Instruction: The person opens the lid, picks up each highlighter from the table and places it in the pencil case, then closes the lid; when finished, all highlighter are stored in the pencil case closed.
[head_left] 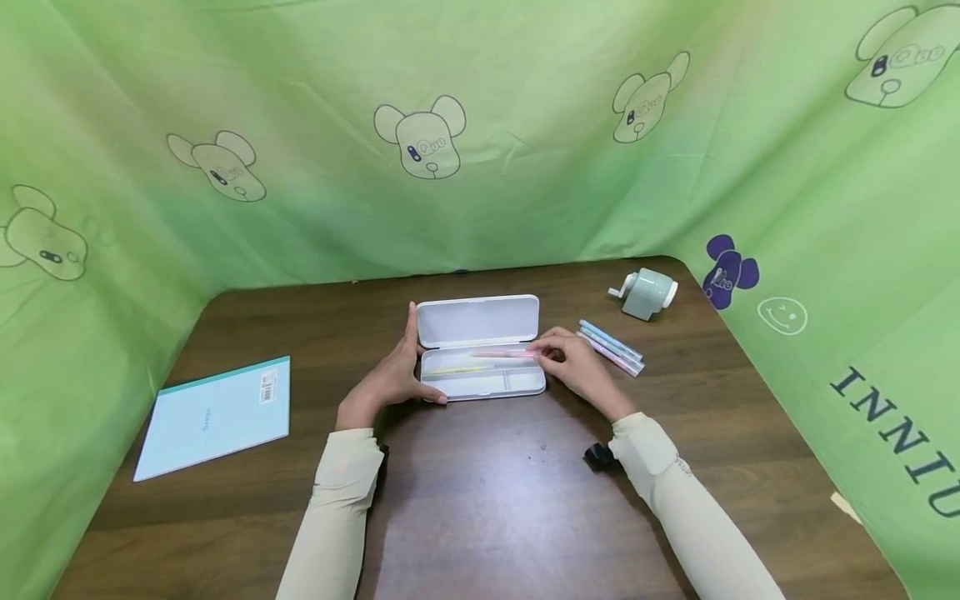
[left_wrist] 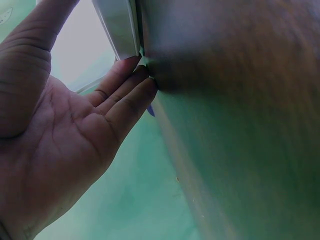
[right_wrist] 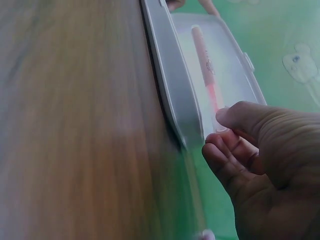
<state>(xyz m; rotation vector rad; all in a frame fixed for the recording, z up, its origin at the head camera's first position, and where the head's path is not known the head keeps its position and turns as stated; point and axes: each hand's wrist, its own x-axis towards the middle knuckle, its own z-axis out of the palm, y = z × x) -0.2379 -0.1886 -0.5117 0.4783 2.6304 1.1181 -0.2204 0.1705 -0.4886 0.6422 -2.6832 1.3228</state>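
A white pencil case (head_left: 480, 385) lies on the table with its lid (head_left: 478, 323) raised at the back. My left hand (head_left: 390, 375) spans the left end of the case, its thumb along the front edge; in the left wrist view its nearly straight fingers (left_wrist: 127, 102) touch the case's side (left_wrist: 120, 30). A pink pen (right_wrist: 202, 55) is over the case, its right end pinched between the thumb and fingers of my right hand (head_left: 573, 365). A yellow pen (head_left: 456, 370) rests inside the case, left of a small divided compartment.
Blue and pink pens (head_left: 611, 343) lie together right of my right hand. A grey-green pencil sharpener with a crank (head_left: 647, 293) stands at the back right. At the left lies a light blue notebook (head_left: 221, 421). Green printed cloth (head_left: 315, 225) hangs around the table (head_left: 480, 517).
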